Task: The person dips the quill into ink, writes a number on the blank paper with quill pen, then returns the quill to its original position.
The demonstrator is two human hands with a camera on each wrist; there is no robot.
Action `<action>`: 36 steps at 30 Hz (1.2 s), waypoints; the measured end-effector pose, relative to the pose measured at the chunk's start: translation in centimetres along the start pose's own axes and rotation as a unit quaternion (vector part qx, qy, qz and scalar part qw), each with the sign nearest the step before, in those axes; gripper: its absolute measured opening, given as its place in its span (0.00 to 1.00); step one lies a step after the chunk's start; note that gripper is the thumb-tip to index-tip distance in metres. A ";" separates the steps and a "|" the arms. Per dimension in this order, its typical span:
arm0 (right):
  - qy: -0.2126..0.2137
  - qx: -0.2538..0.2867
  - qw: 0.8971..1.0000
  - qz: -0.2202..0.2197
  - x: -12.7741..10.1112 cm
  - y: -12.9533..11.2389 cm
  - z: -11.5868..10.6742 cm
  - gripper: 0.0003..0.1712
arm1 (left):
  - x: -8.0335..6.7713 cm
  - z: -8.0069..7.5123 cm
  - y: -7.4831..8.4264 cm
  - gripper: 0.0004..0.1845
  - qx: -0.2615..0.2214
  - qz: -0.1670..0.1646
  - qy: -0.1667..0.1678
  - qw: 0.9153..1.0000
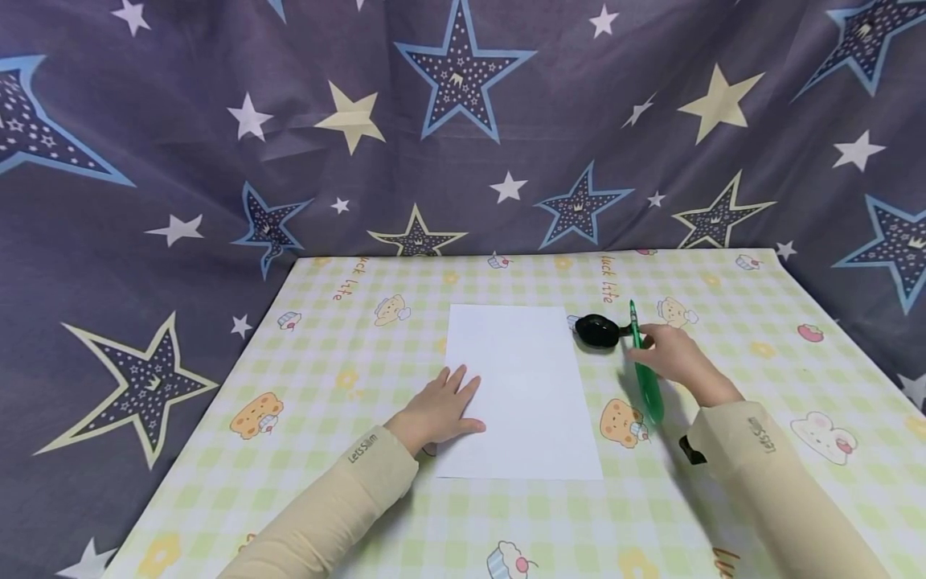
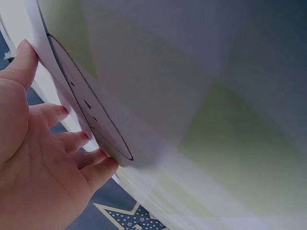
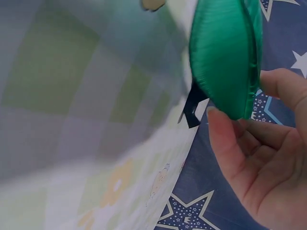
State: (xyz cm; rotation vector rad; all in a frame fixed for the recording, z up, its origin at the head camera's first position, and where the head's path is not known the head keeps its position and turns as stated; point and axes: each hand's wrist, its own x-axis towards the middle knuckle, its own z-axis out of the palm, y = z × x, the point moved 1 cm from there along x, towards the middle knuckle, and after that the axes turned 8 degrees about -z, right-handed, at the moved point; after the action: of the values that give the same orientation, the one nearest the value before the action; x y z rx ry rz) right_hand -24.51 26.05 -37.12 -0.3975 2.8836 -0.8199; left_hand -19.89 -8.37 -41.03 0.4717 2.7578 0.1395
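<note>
Lying nearest the head camera: two cream sleeves (image 1: 340, 498), reaching forward over the tabletop (image 1: 217, 450), itself covered in a green-checked cloth with bear prints.

Left hand (image 1: 437, 410): resting flat, fingers spread and straight, pressing down on the lower left part of a white paper sheet (image 1: 524, 386). Confirming in the left wrist view: fingertips (image 2: 103, 165) touching the sheet (image 2: 158, 96) at its edge, thumb lying along it; a thin curved pencil line with small marks showing on the paper there.

Right hand (image 1: 676, 354): lying just right of the sheet, fingers curling round a green translucent tool (image 1: 644, 370), long and narrowing to a thin tip pointing away from the person. Appearing in the right wrist view as a broad green body (image 3: 225, 52) with thumb and fingers closing on its lower end. Exact kind of tool: cannot tell.

Sitting just beside the right hand, between it and the sheet's upper right corner: a small black glossy object (image 1: 596, 331), touching or nearly touching the green tool; which of the two, cannot tell.

Hanging behind the tabletop: a grey-blue star-printed curtain (image 1: 463, 121).
</note>
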 end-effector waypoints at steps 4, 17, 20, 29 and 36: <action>0.003 0.026 1.000 0.005 -0.2 -0.4 -0.1 0.35 | -0.1 -0.1 0.1 0.41 -0.005 -0.004 -0.005 1.000; 0.008 0.095 0.995 0.016 -0.6 -0.5 -0.4 0.42 | 0.4 0.3 -0.1 0.42 -0.004 -0.011 -0.001 1.000; 0.014 0.106 0.994 0.008 -0.7 -0.5 -0.4 0.44 | 0.4 0.3 -0.1 0.42 -0.001 -0.010 -0.001 1.000; 0.022 0.110 0.993 -0.024 -1.0 -0.4 -0.4 0.34 | 0.4 0.2 0.0 0.42 0.002 -0.011 -0.004 1.000; 0.030 0.114 0.992 -0.034 -1.1 -0.2 -0.3 0.32 | 0.2 0.2 0.1 0.42 0.006 -0.010 -0.004 1.000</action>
State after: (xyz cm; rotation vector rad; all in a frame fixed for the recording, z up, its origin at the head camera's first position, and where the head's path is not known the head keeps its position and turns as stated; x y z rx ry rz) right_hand -23.46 26.37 -36.72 -0.4526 2.7995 -1.1779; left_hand -20.01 -8.23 -41.25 0.4455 2.7572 0.1164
